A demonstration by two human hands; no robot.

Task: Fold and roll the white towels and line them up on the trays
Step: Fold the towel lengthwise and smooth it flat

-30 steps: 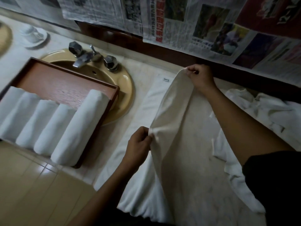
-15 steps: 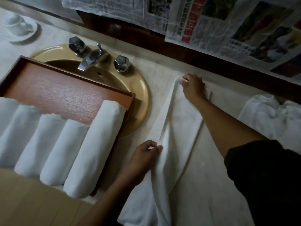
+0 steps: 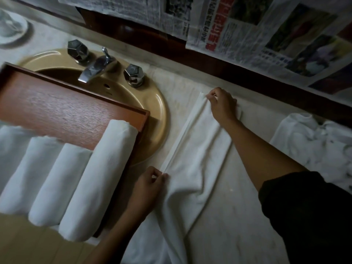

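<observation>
Fingers (image 3: 163, 176) of left hand (image 3: 149, 187) and right hand (image 3: 223, 106) pinch towel (image 3: 199, 149) beside tray (image 3: 57, 111) holding rolled towels (image 3: 99, 178).

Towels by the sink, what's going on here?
A person is folding a white towel lengthwise on the counter, right of the sink. The left hand pinches the near end of the folded edge and the right hand pinches the far end. Several rolled towels lie side by side on the wooden tray. A heap of loose towels waits at the right.
</observation>
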